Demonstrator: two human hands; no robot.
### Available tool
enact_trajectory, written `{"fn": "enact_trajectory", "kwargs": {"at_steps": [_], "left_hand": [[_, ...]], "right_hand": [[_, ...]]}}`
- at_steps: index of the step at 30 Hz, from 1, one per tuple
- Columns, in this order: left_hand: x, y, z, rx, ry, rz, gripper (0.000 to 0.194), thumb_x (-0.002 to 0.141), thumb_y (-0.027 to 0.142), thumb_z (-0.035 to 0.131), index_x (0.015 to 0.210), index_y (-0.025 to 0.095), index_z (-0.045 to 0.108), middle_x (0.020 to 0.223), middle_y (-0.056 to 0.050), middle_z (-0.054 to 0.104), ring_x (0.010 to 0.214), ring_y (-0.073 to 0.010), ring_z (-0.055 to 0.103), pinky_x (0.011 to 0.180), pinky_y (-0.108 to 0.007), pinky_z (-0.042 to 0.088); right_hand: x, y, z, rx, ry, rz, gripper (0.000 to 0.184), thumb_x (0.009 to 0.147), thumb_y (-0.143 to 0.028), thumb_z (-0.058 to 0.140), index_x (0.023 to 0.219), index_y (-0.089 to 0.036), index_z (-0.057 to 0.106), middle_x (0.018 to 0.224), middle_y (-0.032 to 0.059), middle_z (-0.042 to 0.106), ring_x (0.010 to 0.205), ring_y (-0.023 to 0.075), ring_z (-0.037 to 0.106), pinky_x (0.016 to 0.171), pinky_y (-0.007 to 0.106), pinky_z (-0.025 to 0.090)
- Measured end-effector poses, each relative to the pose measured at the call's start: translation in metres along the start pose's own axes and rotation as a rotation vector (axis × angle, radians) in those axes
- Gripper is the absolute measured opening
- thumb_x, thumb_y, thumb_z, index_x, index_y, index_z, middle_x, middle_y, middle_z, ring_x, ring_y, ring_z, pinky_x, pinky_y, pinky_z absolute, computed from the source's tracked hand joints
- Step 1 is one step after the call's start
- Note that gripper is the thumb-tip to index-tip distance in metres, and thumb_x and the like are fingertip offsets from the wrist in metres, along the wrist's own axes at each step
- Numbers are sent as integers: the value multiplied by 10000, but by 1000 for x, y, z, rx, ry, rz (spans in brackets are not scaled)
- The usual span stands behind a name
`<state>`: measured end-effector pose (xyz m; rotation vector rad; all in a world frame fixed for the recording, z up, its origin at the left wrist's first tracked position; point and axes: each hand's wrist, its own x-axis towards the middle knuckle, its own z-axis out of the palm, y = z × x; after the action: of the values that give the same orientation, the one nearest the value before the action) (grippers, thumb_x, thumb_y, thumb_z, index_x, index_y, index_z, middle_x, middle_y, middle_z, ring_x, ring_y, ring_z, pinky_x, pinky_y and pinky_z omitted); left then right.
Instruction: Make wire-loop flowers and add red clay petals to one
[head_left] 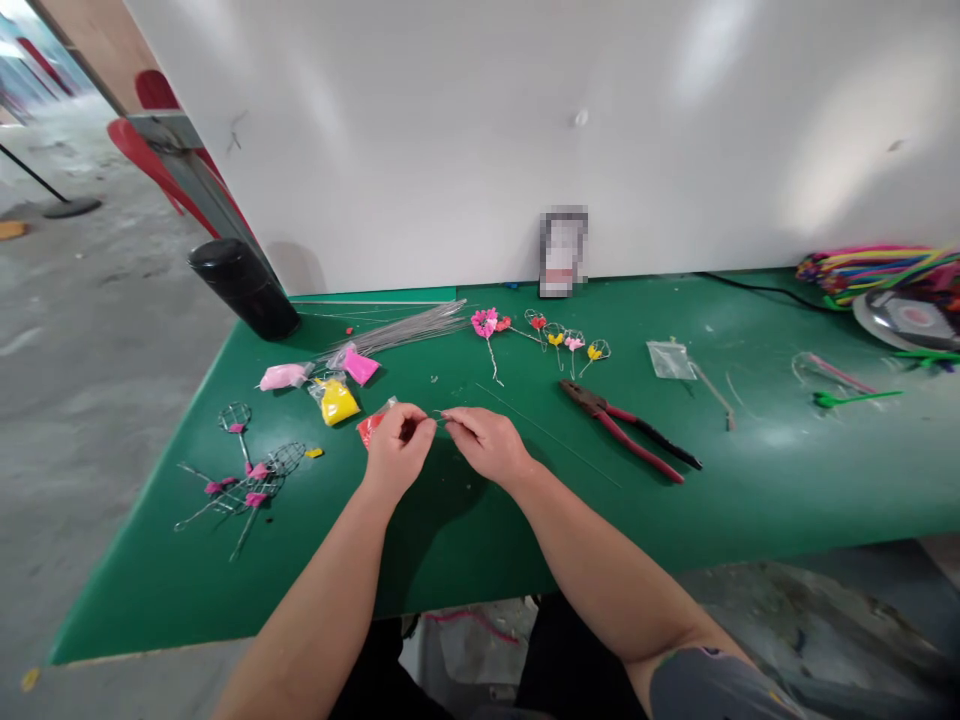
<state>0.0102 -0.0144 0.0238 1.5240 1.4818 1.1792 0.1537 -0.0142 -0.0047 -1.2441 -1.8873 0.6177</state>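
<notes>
My left hand (400, 445) and my right hand (489, 440) meet fingertip to fingertip over the near middle of the green table (465, 560). Both are closed in a pinch on a short bit of thin wire (439, 414), which is mostly hidden by the fingers. Partly behind my left hand lies a bag of red clay-like material (369, 428). A loose straight wire (551, 436) lies to the right of my right hand. Farther right, pliers (626, 425) with one red and one black handle rest with their jaws pointing away from me.
Wire racket shapes with pink bits (255, 480) lie at left, near yellow (337, 401) and pink (283, 376) bags. Behind are a wire bundle (405, 330), small wire flowers (574, 342), a black bottle (244, 287) and a phone (562, 250) against the white board. Colourful pipe cleaners (874, 272) sit far right.
</notes>
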Motion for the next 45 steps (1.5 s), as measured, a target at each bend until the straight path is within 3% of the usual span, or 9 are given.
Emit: {"fn": "enact_trajectory", "kwargs": {"at_steps": [6, 15, 18, 21, 26, 31, 39, 45], "left_hand": [[2, 6, -5, 39, -79, 25, 121, 658, 217, 531, 539, 197, 544, 513, 25, 479, 513, -105, 417, 511, -216, 347], [7, 7, -11, 164, -279, -91, 247, 678, 333, 506, 491, 177, 468, 444, 48, 407, 447, -82, 364, 443, -213, 292], [8, 6, -9, 205, -324, -127, 276, 689, 370, 497, 497, 178, 449, 436, 55, 393, 433, -80, 348, 434, -218, 275], [8, 6, -5, 314, -287, -65, 284, 695, 377, 500, 498, 176, 458, 444, 53, 391, 455, -85, 356, 449, -224, 267], [8, 7, -2, 376, -243, 32, 358, 738, 378, 447, 449, 177, 387, 435, 44, 368, 465, -90, 355, 464, -235, 260], [8, 3, -8, 224, -283, 48, 292, 737, 350, 445, 512, 172, 501, 452, 43, 398, 473, -90, 361, 474, -224, 299], [8, 6, -11, 139, -277, -17, 140, 680, 263, 518, 673, 173, 625, 612, 13, 587, 556, -107, 488, 527, -222, 390], [10, 5, -17, 150, -390, -11, 203, 670, 238, 491, 764, 170, 658, 671, -10, 639, 586, -125, 527, 539, -236, 417]], "right_hand": [[-1, 1, 2, -17, -13, -53, 238, 838, -272, 442, 954, -244, 648, 950, 47, 678, 891, 190, 616, 757, 324, 475], [-1, 1, 0, 23, 23, -40, 209, 837, -262, 442, 867, -234, 648, 827, 31, 677, 778, 154, 620, 661, 258, 463], [-2, 1, 4, 168, 31, 51, 185, 825, -273, 455, 844, -222, 632, 748, 17, 651, 604, 117, 599, 573, 240, 460], [-1, -1, 9, 402, 25, 214, 137, 800, -276, 475, 833, -219, 595, 688, -14, 608, 460, 78, 546, 457, 214, 440], [3, -7, 8, 783, -2, 415, 125, 755, -327, 502, 784, -206, 520, 562, -56, 556, 389, 71, 530, 326, 166, 361], [6, -10, 5, 921, -3, 465, 189, 699, -374, 565, 723, -195, 509, 556, -55, 559, 392, 74, 528, 337, 179, 387], [6, -10, 4, 1075, 98, 510, 189, 672, -345, 605, 651, -184, 509, 565, -44, 573, 405, 70, 513, 378, 202, 411], [7, -12, 2, 1184, 63, 554, 179, 657, -328, 616, 682, -182, 514, 534, -45, 583, 365, 72, 490, 345, 201, 391]]}}
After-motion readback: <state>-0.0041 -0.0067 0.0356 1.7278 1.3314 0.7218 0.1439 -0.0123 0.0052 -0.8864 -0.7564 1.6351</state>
